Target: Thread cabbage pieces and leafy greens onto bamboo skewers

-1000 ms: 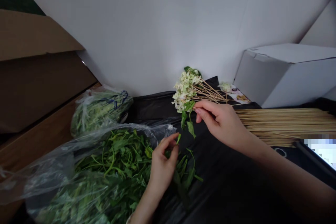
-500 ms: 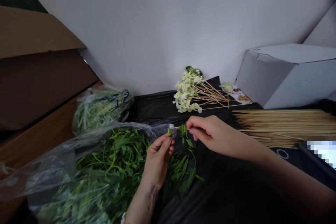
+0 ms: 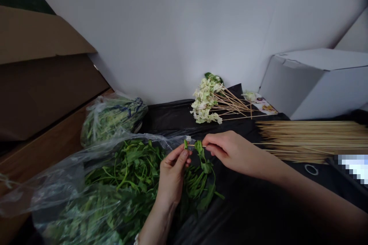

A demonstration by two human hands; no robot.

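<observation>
My left hand (image 3: 174,168) pinches a short piece of green stem (image 3: 185,144) between thumb and fingertips. From the right, my right hand (image 3: 222,147) grips a thin wooden skewer (image 3: 192,145), whose tip meets the stem piece. Just beside my right fingertips, folded leafy greens (image 3: 199,146) are threaded on the skewer, and their leaves hang down. Below and left of my hands lies a heap of loose leafy greens (image 3: 135,168), partly inside a clear plastic bag (image 3: 69,183).
Skewers of pale cabbage pieces (image 3: 204,101) lie by the wall. A bundle of bare skewers (image 3: 310,138) lies at right, before a white box (image 3: 319,84). Another bag of greens (image 3: 112,118) and a cardboard box (image 3: 43,84) stand at left. A pixelated screen (image 3: 352,168) is at far right.
The skewer's tip has come to the stem piece in my left fingers, where before it pointed just above it. My right hand has shifted slightly. My left hand stays nearly in place.
</observation>
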